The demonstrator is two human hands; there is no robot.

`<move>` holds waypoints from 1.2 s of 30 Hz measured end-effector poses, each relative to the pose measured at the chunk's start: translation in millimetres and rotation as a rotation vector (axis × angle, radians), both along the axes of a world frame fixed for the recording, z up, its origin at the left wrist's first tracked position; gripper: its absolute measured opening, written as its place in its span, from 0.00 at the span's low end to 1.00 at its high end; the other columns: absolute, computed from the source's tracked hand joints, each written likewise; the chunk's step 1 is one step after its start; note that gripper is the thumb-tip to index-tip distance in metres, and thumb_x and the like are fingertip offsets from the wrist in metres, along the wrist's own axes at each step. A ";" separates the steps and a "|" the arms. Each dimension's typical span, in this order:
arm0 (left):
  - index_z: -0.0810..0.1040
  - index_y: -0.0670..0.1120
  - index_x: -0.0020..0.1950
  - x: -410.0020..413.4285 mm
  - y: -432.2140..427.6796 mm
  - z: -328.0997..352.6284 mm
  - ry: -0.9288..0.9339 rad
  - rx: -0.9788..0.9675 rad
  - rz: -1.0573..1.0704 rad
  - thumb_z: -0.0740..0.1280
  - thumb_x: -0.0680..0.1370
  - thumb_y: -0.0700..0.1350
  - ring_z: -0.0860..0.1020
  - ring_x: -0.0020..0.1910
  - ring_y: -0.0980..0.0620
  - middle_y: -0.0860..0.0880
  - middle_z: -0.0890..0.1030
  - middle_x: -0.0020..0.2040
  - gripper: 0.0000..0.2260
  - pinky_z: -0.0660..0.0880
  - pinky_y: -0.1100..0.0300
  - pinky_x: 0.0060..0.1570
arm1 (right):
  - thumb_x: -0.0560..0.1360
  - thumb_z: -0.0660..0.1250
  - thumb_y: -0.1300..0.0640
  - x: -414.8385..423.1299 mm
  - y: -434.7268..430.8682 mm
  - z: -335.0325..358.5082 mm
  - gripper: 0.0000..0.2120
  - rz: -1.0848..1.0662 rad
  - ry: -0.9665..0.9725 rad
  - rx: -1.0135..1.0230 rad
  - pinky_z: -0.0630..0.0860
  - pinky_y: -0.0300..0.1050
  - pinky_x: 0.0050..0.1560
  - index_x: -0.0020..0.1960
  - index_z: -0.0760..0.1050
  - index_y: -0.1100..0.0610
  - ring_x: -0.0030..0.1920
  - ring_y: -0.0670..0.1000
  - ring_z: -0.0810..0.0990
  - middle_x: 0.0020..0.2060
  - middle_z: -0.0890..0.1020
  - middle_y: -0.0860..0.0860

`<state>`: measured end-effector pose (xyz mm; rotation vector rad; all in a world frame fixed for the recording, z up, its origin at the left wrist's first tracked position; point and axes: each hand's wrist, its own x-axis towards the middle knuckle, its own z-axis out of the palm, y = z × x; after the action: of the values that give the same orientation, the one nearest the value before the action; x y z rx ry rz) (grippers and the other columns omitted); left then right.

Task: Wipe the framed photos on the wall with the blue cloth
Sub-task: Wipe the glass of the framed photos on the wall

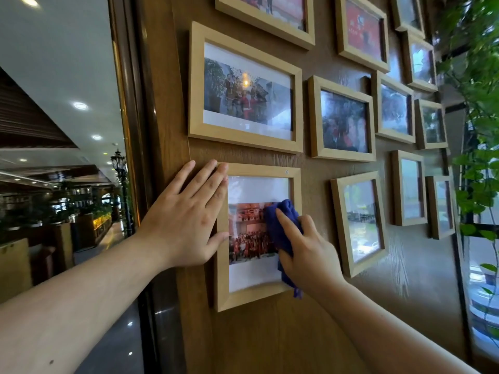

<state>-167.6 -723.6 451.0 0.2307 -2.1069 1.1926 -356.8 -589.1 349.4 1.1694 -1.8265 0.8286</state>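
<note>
Two bare forearms reach up from the lower edge toward a brown wood-grain wall panel (270,346) hung with many light wooden frames. Far left, beyond the panel's dark trim, a dim hall opens out with recessed ceiling lights (80,105) and an ornate black lamp post (120,168). Next comes the left hand (183,220), flat and wide open, fingers spread and pressed against the panel, with the two inner fingertips and the thumb lying over the left rail of the lower portrait frame (256,292). That frame holds a white-matted group photo in reds, and a tiny numbered sticker sits on its top rail. Directly above it hangs a larger landscape frame (244,139) with a photo of people outdoors. On the glass of the lower frame, right of center, the blue cloth (280,225) is bunched and pressed against the photo, a tail of it dangling past the bottom rail. The right hand (310,255) is closed around the cloth, index finger stretched along its top, the other fingers curled behind it. Right of the hand hangs a tilted portrait frame (357,271) whose glass reflects a bright outdoor scene, and above that a dark photo in a smaller frame (341,157). Further right are several more small frames in columns, their glass washed with glare. At the far right edge, green trailing vine leaves (478,184) hang in front of a bright window.
</note>
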 end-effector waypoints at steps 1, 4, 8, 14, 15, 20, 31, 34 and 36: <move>0.57 0.36 0.75 -0.1 0.2 0.0 0.000 -0.002 0.001 0.57 0.73 0.64 0.51 0.77 0.41 0.37 0.54 0.77 0.40 0.51 0.39 0.74 | 0.71 0.65 0.51 6.9 -2.9 -2.0 0.33 0.049 0.022 0.017 0.76 0.46 0.28 0.72 0.56 0.49 0.42 0.54 0.76 0.57 0.71 0.56; 0.56 0.36 0.75 -0.1 0.1 -0.1 0.000 -0.002 0.008 0.57 0.73 0.63 0.50 0.77 0.41 0.37 0.54 0.77 0.40 0.50 0.40 0.74 | 0.71 0.63 0.50 28.8 -9.7 -8.3 0.32 0.142 0.154 0.110 0.76 0.43 0.31 0.73 0.57 0.48 0.43 0.52 0.75 0.57 0.71 0.55; 0.54 0.37 0.76 0.1 0.7 0.3 0.004 -0.009 0.022 0.56 0.73 0.64 0.50 0.77 0.41 0.38 0.52 0.78 0.41 0.50 0.40 0.74 | 0.70 0.66 0.50 26.1 -2.7 -9.8 0.31 0.079 0.212 0.147 0.77 0.44 0.32 0.71 0.61 0.48 0.44 0.52 0.76 0.56 0.73 0.55; 0.54 0.36 0.75 0.6 1.3 0.3 0.005 -0.012 0.032 0.55 0.74 0.65 0.49 0.77 0.41 0.37 0.52 0.78 0.41 0.49 0.40 0.74 | 0.68 0.71 0.54 -4.3 16.4 -20.6 0.31 -0.053 0.081 0.075 0.70 0.42 0.26 0.68 0.65 0.49 0.39 0.53 0.77 0.50 0.75 0.54; 0.54 0.36 0.75 0.7 1.1 0.2 0.005 -0.010 0.030 0.55 0.74 0.65 0.49 0.77 0.41 0.37 0.52 0.78 0.41 0.49 0.40 0.74 | 0.68 0.71 0.53 -3.1 17.0 -22.6 0.31 -0.051 0.094 0.093 0.70 0.42 0.27 0.69 0.65 0.48 0.39 0.52 0.77 0.50 0.74 0.53; 0.55 0.36 0.75 0.7 2.4 -0.4 0.009 -0.006 0.045 0.56 0.73 0.64 0.50 0.77 0.41 0.37 0.53 0.78 0.41 0.50 0.40 0.74 | 0.71 0.67 0.50 27.7 10.1 -30.2 0.31 0.048 0.335 0.357 0.76 0.44 0.32 0.71 0.60 0.46 0.45 0.53 0.77 0.56 0.73 0.55; 0.54 0.36 0.75 2.8 8.8 0.9 0.002 0.029 0.060 0.57 0.72 0.64 0.50 0.77 0.41 0.38 0.52 0.78 0.41 0.48 0.41 0.75 | 0.70 0.69 0.52 -17.7 38.1 -40.9 0.27 -0.033 0.302 0.392 0.76 0.48 0.26 0.67 0.66 0.46 0.43 0.54 0.77 0.50 0.75 0.54; 0.54 0.37 0.75 2.7 10.2 0.4 -0.004 0.046 0.055 0.57 0.72 0.64 0.49 0.77 0.41 0.38 0.52 0.78 0.41 0.49 0.40 0.74 | 0.70 0.68 0.52 -21.3 47.5 -41.6 0.26 -0.047 0.274 0.363 0.77 0.48 0.28 0.67 0.67 0.47 0.44 0.54 0.78 0.51 0.75 0.54; 0.54 0.37 0.76 1.8 10.8 -2.8 0.006 0.064 0.053 0.58 0.73 0.62 0.48 0.77 0.41 0.38 0.52 0.78 0.41 0.49 0.40 0.74 | 0.69 0.69 0.53 -21.2 52.1 -40.5 0.27 -0.047 0.207 0.310 0.76 0.44 0.28 0.67 0.66 0.48 0.42 0.53 0.78 0.52 0.75 0.53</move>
<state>-165.8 -712.9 448.2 0.3209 -2.1477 1.1552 -378.1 -537.0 309.0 1.3445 -1.8424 0.3888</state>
